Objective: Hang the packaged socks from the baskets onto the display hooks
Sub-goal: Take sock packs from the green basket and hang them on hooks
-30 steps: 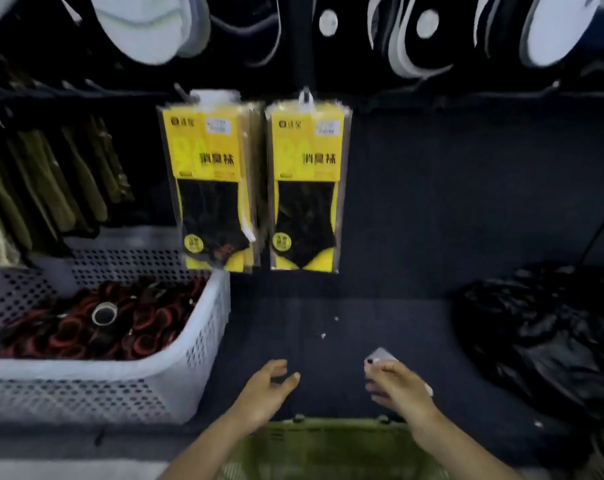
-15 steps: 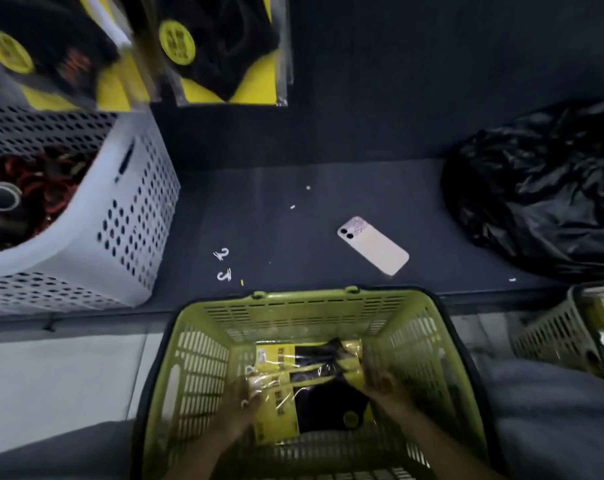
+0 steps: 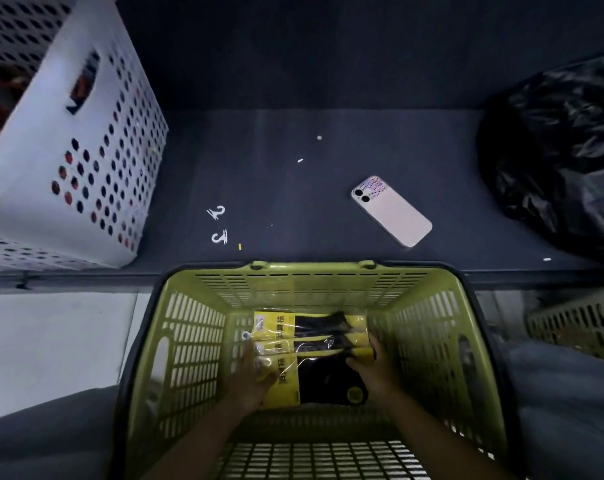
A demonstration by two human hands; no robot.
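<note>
Several sock packs point(image 3: 312, 341) in the green basket point(image 3: 193, 344) (white basket point(image 3: 44, 209) alongside), left hand point(image 3: 253, 375) and right hand point(image 3: 373, 370) tight around them.

The walls of the slatted green plastic basket point(image 3: 189, 341) are hemming in the left hand point(image 3: 255, 375) and right hand point(image 3: 373, 370) gripping the yellow-and-black sock packets point(image 3: 311, 341); only the open top is giving passage. Beyond the rim, the dark shelf point(image 3: 293, 188) is lying open between two small white plastic hooks point(image 3: 218, 213) and a pale pink phone point(image 3: 392, 211). A white perforated plastic crate point(image 3: 86, 168) is blocking the left, a crumpled black plastic bag point(image 3: 553, 150) the right.
</note>
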